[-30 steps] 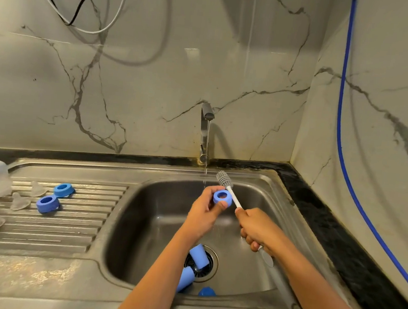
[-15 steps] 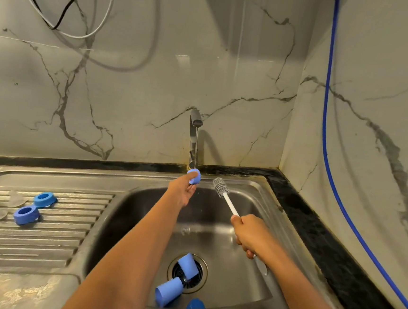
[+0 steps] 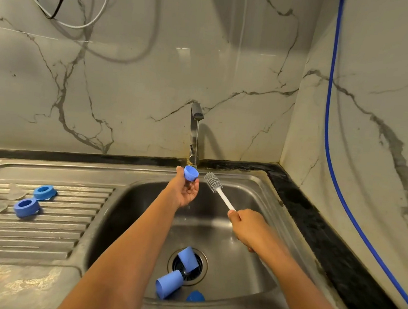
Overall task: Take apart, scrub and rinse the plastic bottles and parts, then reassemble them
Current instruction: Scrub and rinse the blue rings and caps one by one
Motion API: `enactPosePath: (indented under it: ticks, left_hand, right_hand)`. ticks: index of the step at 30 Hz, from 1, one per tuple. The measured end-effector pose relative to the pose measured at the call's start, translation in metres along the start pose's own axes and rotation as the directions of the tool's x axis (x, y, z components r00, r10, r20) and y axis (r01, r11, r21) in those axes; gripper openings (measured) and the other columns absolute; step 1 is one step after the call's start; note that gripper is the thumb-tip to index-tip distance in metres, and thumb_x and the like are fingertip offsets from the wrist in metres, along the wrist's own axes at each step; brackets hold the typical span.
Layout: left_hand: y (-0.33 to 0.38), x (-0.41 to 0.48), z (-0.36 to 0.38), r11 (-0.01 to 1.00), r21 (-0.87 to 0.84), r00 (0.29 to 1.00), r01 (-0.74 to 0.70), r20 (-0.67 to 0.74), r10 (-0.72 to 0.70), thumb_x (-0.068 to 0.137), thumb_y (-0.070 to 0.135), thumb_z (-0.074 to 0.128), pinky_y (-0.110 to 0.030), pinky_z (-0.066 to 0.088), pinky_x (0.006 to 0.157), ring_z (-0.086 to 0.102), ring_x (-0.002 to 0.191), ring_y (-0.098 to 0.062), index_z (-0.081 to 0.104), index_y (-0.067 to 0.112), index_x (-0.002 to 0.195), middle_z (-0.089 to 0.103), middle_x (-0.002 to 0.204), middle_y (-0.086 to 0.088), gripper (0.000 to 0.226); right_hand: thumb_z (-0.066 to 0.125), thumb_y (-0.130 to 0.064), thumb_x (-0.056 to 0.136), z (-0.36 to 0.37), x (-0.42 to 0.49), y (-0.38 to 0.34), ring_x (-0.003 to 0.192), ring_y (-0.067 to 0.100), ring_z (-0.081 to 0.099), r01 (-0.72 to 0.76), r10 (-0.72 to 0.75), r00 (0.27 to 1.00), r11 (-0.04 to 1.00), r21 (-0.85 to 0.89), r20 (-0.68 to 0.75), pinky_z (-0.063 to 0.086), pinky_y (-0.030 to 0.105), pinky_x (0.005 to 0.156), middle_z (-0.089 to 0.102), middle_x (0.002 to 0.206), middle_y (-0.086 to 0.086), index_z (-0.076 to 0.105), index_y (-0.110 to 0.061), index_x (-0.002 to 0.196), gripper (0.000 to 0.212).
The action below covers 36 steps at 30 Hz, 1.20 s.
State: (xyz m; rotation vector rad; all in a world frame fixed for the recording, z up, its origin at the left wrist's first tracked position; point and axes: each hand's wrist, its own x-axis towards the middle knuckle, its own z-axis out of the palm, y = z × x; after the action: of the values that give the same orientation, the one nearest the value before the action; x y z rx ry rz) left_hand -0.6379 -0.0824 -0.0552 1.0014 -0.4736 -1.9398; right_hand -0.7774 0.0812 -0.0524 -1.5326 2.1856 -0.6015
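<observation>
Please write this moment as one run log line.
step: rinsing | left hand: holds blue cap under running tap | right hand: grips brush, clear of cap

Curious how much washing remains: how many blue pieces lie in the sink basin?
3: one cup on the drain, a second cup before it, a rounded piece nearest the viewer, partly hidden.

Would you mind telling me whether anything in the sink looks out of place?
One blue cup lies on its side across the drain, and a second blue cup lies tipped beside it; with the tap running, they might slow draining.
</observation>
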Motion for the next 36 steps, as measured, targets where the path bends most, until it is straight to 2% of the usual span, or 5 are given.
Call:
enactPosePath:
  ticks: [8, 14, 21, 31, 36]
  left_hand:
    - [-0.018, -0.022, -0.011, 0.980, 0.191, 0.998, -0.050, 0.036, 0.044, 0.088, 0.046, 0.063, -0.019, 0.052, 0.058, 0.057, 0.069, -0.011, 0.064, 0.003, 0.108, 0.065, 0.085, -0.010, 0.048]
    - [-0.030, -0.035, -0.023, 0.911, 0.385, 0.984, -0.148, -0.036, 0.175, 0.085, 0.042, 0.069, -0.022, 0.052, 0.057, 0.057, 0.059, -0.014, 0.067, -0.001, 0.095, 0.066, 0.078, -0.015, 0.045]
    - [-0.032, -0.053, -0.038, 0.965, 0.206, 0.954, -0.163, -0.216, 0.208, 0.087, 0.042, 0.066, -0.024, 0.054, 0.060, 0.060, 0.064, -0.016, 0.063, 0.002, 0.101, 0.067, 0.087, -0.016, 0.042]
    - [-0.046, -0.062, -0.042, 0.963, 0.118, 0.941, -0.241, -0.217, 0.262, 0.097, 0.030, 0.055, -0.027, 0.055, 0.067, 0.063, 0.074, -0.018, 0.057, -0.001, 0.108, 0.064, 0.089, -0.015, 0.034]
    - [-0.047, -0.063, -0.050, 0.970, 0.065, 0.956, -0.234, -0.164, 0.241, 0.097, 0.035, 0.053, -0.028, 0.054, 0.068, 0.064, 0.081, -0.020, 0.059, -0.001, 0.109, 0.065, 0.095, -0.017, 0.038]
  right_hand:
    - [0.028, -0.045, 0.102, 0.004, 0.002, 0.000, 0.076, 0.024, 0.057, 0.072, -0.074, 0.997, 0.984, -0.161, -0.007, 0.046, 0.035, 0.069, 0.055, 0.074, 0.001, 0.041, -0.024, 0.064, 0.045]
    - [0.033, -0.046, 0.100, -0.001, -0.002, 0.000, 0.062, 0.018, 0.051, 0.056, -0.066, 0.997, 0.964, -0.258, -0.032, 0.040, 0.029, 0.056, 0.051, 0.065, -0.002, 0.048, -0.021, 0.065, 0.045]
    - [0.031, -0.047, 0.100, 0.011, -0.025, -0.020, 0.057, 0.014, 0.048, 0.178, -0.195, 0.981, 0.927, -0.330, -0.019, 0.035, 0.028, 0.050, 0.050, 0.066, -0.004, 0.049, -0.022, 0.072, 0.042]
    - [0.030, -0.044, 0.100, 0.010, -0.038, -0.026, 0.056, 0.012, 0.047, 0.147, -0.204, 0.973, 0.911, -0.385, -0.112, 0.033, 0.029, 0.050, 0.050, 0.066, -0.005, 0.052, -0.022, 0.077, 0.038]
    - [0.034, -0.045, 0.099, 0.010, -0.028, -0.022, 0.051, 0.014, 0.042, 0.182, -0.179, 0.983, 0.935, -0.304, 0.038, 0.032, 0.027, 0.048, 0.048, 0.061, -0.002, 0.044, -0.020, 0.063, 0.045]
